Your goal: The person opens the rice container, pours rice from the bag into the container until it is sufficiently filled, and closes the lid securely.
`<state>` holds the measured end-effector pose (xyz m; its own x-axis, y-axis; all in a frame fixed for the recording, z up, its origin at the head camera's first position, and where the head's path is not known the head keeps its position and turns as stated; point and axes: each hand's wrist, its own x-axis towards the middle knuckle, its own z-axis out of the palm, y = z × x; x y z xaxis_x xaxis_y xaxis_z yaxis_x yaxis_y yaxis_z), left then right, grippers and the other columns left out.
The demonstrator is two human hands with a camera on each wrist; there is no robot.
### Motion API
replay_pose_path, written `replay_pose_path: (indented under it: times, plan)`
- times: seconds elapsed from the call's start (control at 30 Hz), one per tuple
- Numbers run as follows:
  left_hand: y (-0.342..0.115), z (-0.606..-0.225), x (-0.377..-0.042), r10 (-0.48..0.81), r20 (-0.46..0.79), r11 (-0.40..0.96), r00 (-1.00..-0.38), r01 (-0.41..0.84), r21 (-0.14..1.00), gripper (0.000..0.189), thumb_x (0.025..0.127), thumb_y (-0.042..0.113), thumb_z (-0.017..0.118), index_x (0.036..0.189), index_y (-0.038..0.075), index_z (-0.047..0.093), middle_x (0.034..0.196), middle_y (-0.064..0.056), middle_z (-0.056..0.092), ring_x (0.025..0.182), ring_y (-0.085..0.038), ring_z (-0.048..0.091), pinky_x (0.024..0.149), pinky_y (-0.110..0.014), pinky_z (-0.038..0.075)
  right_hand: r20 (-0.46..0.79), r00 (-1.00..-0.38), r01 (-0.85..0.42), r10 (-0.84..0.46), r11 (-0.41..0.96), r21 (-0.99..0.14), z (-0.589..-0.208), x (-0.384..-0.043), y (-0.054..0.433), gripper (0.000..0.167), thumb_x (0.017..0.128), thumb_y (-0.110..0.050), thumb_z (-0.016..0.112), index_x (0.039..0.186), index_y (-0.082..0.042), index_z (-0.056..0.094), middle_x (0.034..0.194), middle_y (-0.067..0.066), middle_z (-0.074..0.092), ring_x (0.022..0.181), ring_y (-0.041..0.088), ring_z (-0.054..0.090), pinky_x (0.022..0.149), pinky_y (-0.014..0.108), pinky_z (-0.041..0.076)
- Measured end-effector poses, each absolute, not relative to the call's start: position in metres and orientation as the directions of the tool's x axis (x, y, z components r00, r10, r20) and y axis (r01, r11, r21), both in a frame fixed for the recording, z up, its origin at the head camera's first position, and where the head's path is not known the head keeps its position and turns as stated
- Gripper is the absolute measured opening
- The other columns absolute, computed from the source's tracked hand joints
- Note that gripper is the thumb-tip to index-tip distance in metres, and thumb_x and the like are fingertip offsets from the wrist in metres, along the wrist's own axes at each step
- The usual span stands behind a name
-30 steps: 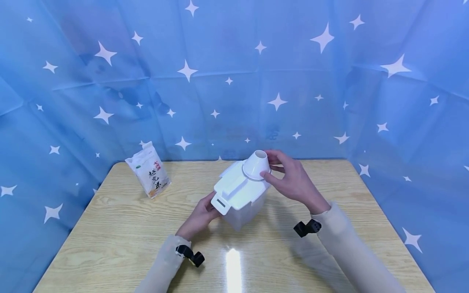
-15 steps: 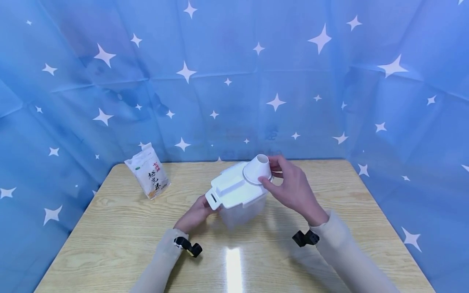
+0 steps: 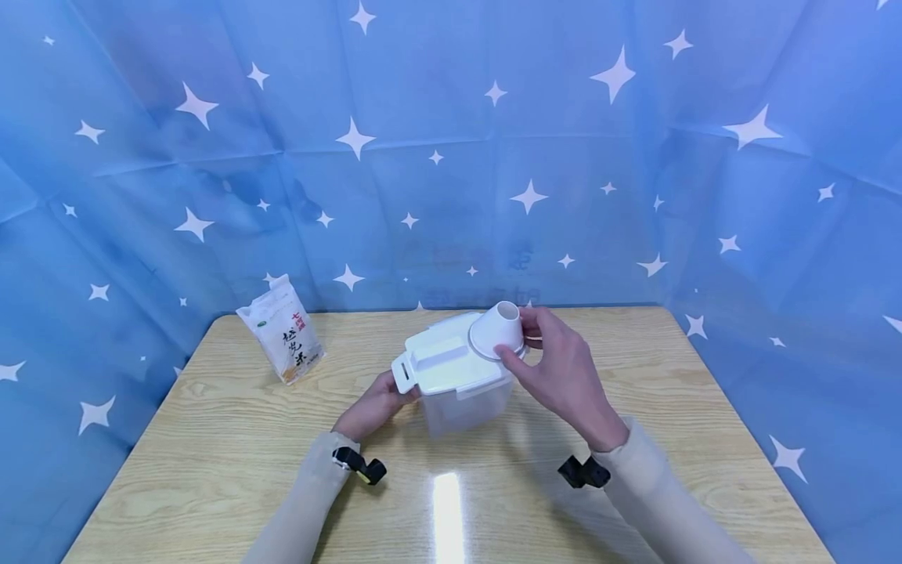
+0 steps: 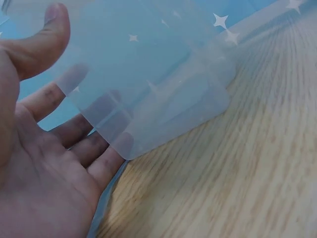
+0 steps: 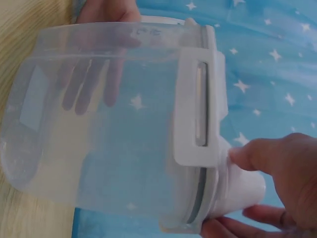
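Note:
A translucent plastic storage container (image 3: 467, 413) with a white lid (image 3: 440, 359) is between my hands. On the lid's right part sits a white cone-shaped cap (image 3: 493, 335), its narrow end up. My right hand (image 3: 565, 377) grips this cap, thumb on the near side and fingers on the far side. At the left end, below the lid's latch (image 3: 404, 373), is my left hand (image 3: 371, 407). The right wrist view shows its straight fingers (image 5: 113, 82) against the container's far wall, seen through the plastic. In the left wrist view its thumb (image 4: 58, 27) stands apart from those fingers.
A white printed bag (image 3: 285, 333) with dark and red characters stands tilted at the back left of the wooden table (image 3: 211, 470). Behind the table hangs a blue curtain (image 3: 437, 219) with white stars. Each wrist carries a small black camera.
The container has turned: its latch end has moved left and a little away, while the cap has come slightly right and nearer. Both hands have stayed with it.

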<state>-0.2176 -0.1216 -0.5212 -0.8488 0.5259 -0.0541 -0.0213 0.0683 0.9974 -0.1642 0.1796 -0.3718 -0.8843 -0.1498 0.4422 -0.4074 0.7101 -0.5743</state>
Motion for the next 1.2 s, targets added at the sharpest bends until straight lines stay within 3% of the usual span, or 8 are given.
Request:
replay_pose_path:
  times: [0.1,0.23,0.37,0.47,0.63,0.83,1.0,1.2]
  plan:
    - [-0.124,-0.519,-0.215,0.514,-0.05,0.066,-0.856,-0.019,0.998,0.065,0.101,0.03,0.064,0.157,0.009,0.039,0.161,-0.012,0.043,0.152,-0.031,0.034,0.128,-0.054,0.024,0.396,-0.905,-0.391,-0.157,0.674,-0.627,-0.368,-0.167,0.184,0.051,0.089,-0.023,0.081,0.131,-0.005,0.058,0.116,0.01,0.07,0.106,0.025,0.069,0.088,0.04,0.064]
    - [-0.129,-0.513,-0.208,0.483,-0.066,0.071,-0.873,-0.035,0.997,0.067,0.098,0.031,0.069,0.158,0.021,0.04,0.16,-0.003,0.045,0.15,-0.027,0.04,0.126,-0.051,0.032,0.355,-0.914,-0.394,-0.194,0.628,-0.671,-0.366,-0.172,0.19,0.055,0.091,-0.027,0.079,0.137,-0.008,0.055,0.119,0.009,0.069,0.109,0.025,0.067,0.092,0.044,0.063]
    - [-0.131,-0.508,-0.199,0.495,-0.037,0.006,-0.868,-0.039,0.999,0.074,0.095,0.02,0.074,0.159,0.025,0.036,0.16,-0.006,0.045,0.149,-0.03,0.042,0.12,-0.044,0.042,0.34,-0.905,-0.425,-0.256,0.585,-0.691,-0.365,-0.177,0.197,0.061,0.093,-0.029,0.078,0.144,-0.011,0.051,0.127,0.007,0.067,0.116,0.026,0.065,0.099,0.048,0.06]
    - [-0.127,-0.506,-0.193,0.503,0.008,-0.035,-0.864,-0.011,0.999,0.083,0.091,0.01,0.077,0.16,0.023,0.033,0.161,-0.009,0.041,0.15,-0.035,0.04,0.12,-0.045,0.042,0.327,-0.894,-0.447,-0.306,0.566,-0.693,-0.363,-0.182,0.201,0.063,0.093,-0.028,0.076,0.148,-0.015,0.048,0.136,0.004,0.064,0.125,0.026,0.062,0.105,0.046,0.056]
    - [-0.116,-0.504,-0.183,0.46,0.046,-0.023,-0.887,0.04,0.999,0.093,0.082,0.006,0.084,0.158,0.025,0.034,0.163,-0.005,0.039,0.15,-0.035,0.039,0.125,-0.054,0.032,0.308,-0.879,-0.467,-0.364,0.528,-0.709,-0.365,-0.191,0.204,0.064,0.094,-0.024,0.076,0.151,-0.02,0.047,0.142,0.003,0.06,0.133,0.024,0.059,0.111,0.043,0.053]
    - [-0.104,-0.502,-0.174,0.382,0.033,0.065,-0.924,0.062,0.996,0.094,0.076,0.011,0.09,0.154,0.026,0.04,0.157,-0.004,0.047,0.145,-0.039,0.044,0.123,-0.061,0.033,0.287,-0.877,-0.462,-0.387,0.509,-0.726,-0.368,-0.195,0.205,0.061,0.096,-0.022,0.073,0.15,-0.023,0.047,0.14,0.003,0.062,0.131,0.024,0.061,0.113,0.042,0.051]
    - [-0.099,-0.501,-0.171,0.31,0.01,0.122,-0.951,0.051,0.991,0.091,0.073,0.017,0.093,0.149,0.032,0.046,0.151,0.003,0.052,0.142,-0.036,0.048,0.121,-0.061,0.036,0.283,-0.879,-0.457,-0.384,0.509,-0.73,-0.369,-0.195,0.206,0.059,0.096,-0.024,0.074,0.149,-0.023,0.049,0.139,0.004,0.063,0.131,0.025,0.061,0.113,0.043,0.051]
    - [-0.101,-0.504,-0.176,0.319,0.025,0.158,-0.948,0.079,0.984,0.088,0.073,0.021,0.093,0.147,0.034,0.048,0.148,0.007,0.054,0.14,-0.033,0.051,0.12,-0.06,0.038,0.285,-0.89,-0.443,-0.356,0.532,-0.721,-0.368,-0.19,0.206,0.06,0.093,-0.026,0.077,0.147,-0.022,0.051,0.136,0.004,0.066,0.125,0.026,0.065,0.109,0.045,0.054]
